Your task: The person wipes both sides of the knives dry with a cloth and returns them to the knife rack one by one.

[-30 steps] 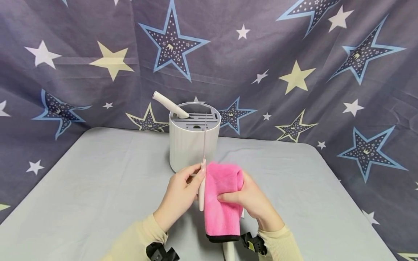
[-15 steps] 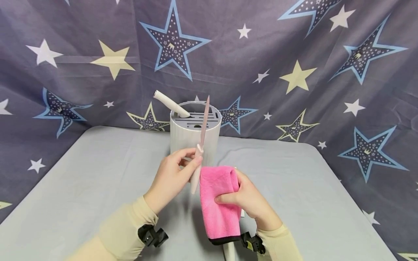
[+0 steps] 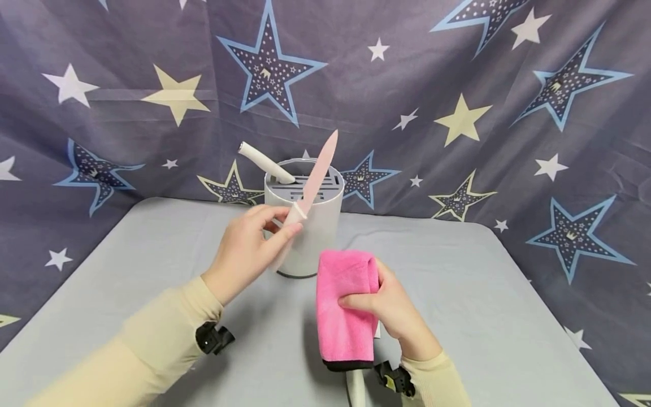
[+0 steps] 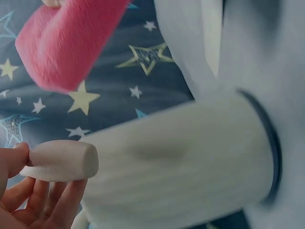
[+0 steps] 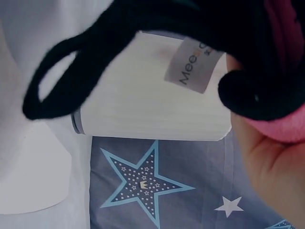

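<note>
The left hand [image 3: 244, 243] pinches a pink-bladed knife [image 3: 316, 180], probably light and rigid, by its pale handle [image 3: 294, 217], the safest hold; the right hand [image 3: 394, 311] grips a soft-looking pink cloth [image 3: 343, 330].

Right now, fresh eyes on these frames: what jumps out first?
Probably the bright pink cloth in the right hand, just right of centre and low in the head view. Next, the pink-bladed knife in the left hand, blade angled up and right across the image of the white knife block. Behind the table, the star-patterned backdrop fills the top of that view.
</note>
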A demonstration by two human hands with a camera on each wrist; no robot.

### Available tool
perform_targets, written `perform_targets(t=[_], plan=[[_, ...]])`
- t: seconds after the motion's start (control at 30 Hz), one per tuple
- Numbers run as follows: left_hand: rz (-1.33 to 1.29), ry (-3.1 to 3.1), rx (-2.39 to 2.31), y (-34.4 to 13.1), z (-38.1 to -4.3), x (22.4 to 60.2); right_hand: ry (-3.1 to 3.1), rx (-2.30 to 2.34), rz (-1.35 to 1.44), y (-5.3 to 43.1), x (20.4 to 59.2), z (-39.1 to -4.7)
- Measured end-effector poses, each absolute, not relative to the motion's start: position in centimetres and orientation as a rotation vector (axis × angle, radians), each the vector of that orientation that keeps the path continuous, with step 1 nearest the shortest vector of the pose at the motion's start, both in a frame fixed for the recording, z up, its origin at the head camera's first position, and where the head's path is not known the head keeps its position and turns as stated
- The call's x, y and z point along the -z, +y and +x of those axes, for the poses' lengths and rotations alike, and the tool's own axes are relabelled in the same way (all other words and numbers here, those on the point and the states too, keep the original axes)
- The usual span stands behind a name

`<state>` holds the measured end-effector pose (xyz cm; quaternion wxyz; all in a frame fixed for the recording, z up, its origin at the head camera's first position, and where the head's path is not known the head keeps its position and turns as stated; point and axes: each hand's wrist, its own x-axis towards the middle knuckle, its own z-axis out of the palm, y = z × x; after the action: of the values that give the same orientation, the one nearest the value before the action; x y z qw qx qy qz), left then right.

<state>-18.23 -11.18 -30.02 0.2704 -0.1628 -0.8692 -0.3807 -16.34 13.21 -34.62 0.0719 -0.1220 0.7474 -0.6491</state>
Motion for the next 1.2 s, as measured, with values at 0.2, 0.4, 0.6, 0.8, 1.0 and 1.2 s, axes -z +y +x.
perform_targets(t=[0.2, 0.4, 0.6, 0.8, 1.0, 1.2], plan=[[-0.517, -2.32, 0.72, -12.9, -19.0, 27.6, 2.251, 2.026, -0.305, 13.7, 34.0, -16.1], [-0.534, -2.355, 0.523, -13.8, -19.3, 25.4, 2.247, 2.058, -0.273, 14.2, 33.6, -16.0], [-0.562, -2.391, 0.382, -14.6, -19.6, 24.1, 2.242, 2.08, -0.267, 14.6, 33.3, -16.0], [-0.579, -2.382, 0.286, -15.3, -20.2, 22.7, 2.238, 2.127, -0.216, 15.0, 32.9, -15.9], [-0.6, -2.359, 0.159, -15.8, -20.1, 21.0, 2.217, 2.177, -0.186, 15.5, 32.7, -16.0], [-0.662, -2.252, -0.001, -15.8, -20.8, 20.0, 2.18, 2.246, -0.173, 16.1, 32.5, -16.0]])
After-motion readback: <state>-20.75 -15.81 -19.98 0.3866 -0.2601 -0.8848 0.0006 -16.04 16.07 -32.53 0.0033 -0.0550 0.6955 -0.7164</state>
